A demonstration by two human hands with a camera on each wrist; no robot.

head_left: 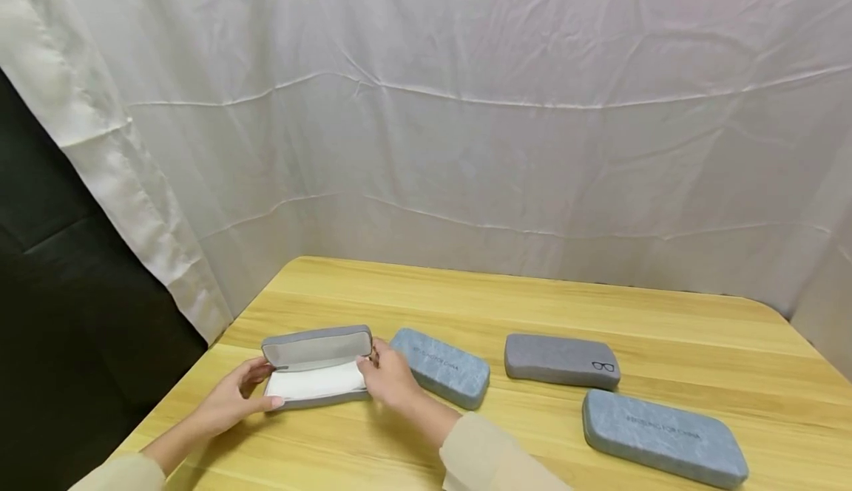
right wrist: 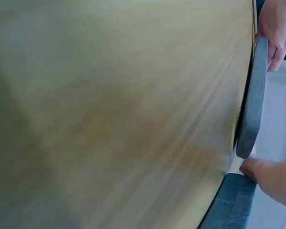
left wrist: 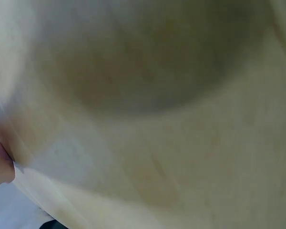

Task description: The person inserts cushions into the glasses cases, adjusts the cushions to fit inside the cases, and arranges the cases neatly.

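A grey glasses case (head_left: 316,396) stands open on the wooden table, its lid tilted back and its pale lining showing. At its left end my left hand (head_left: 229,402) grips it, thumb on the front corner and fingers toward the back. My right hand (head_left: 389,376) holds the right end between thumb and fingers, near the lid's edge. The right wrist view catches the case's side (right wrist: 255,95) edge-on, with a hand at either end. Mostly table fills the left wrist view, and only part of the left hand (left wrist: 0,164) shows there.
Just right of the right hand lies a closed blue glasses case (head_left: 439,365). Farther right are a closed grey case (head_left: 559,360) with a glasses print and another closed blue case (head_left: 665,435). White curtains (head_left: 466,143) hang behind the wooden table (head_left: 532,447).
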